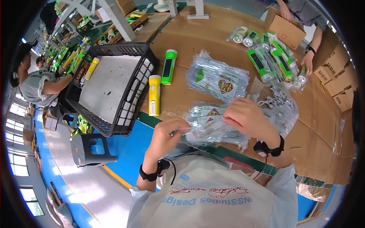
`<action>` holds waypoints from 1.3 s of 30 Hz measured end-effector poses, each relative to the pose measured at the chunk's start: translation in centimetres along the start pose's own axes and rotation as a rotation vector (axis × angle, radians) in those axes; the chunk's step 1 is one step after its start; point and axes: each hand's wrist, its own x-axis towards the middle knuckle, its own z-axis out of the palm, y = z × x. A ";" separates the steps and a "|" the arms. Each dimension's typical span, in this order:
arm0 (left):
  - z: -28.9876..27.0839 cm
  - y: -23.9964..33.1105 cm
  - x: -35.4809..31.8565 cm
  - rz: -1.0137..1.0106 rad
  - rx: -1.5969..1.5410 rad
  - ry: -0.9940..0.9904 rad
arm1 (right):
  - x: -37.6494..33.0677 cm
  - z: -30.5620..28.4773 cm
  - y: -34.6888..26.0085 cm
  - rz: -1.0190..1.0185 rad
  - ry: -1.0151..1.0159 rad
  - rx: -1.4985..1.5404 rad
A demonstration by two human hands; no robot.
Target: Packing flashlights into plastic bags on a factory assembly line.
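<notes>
Between my two hands a clear plastic bag is stretched above the near edge of the table. My left hand pinches its left end between thumb and fingers. At the other end my right hand is closed on the plastic, fingertips pressed together. Under the bag lie more clear bags with printed inserts, and a thicker stack of printed bags sits just beyond. To the left, a yellow flashlight and a green flashlight lie side by side. A bag of white cords rests right of my right hand.
A black crate holding a yellow flashlight stands at the left. Bagged green flashlights lie at the far right, where a co-worker's hand touches one. Beyond is an open cardboard box. A grey stool stands below the crate.
</notes>
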 end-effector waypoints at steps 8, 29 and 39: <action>-1.5 -2.1 -2.6 -0.143 -0.041 0.154 | 6.6 6.7 -5.2 -0.361 0.126 -0.064; -8.9 -9.9 -13.9 -0.339 -0.722 0.253 | 18.5 8.3 0.5 0.007 -0.591 0.988; -9.6 -8.1 -14.1 -0.062 -1.047 0.314 | 20.4 17.9 2.8 -0.443 -0.040 -0.640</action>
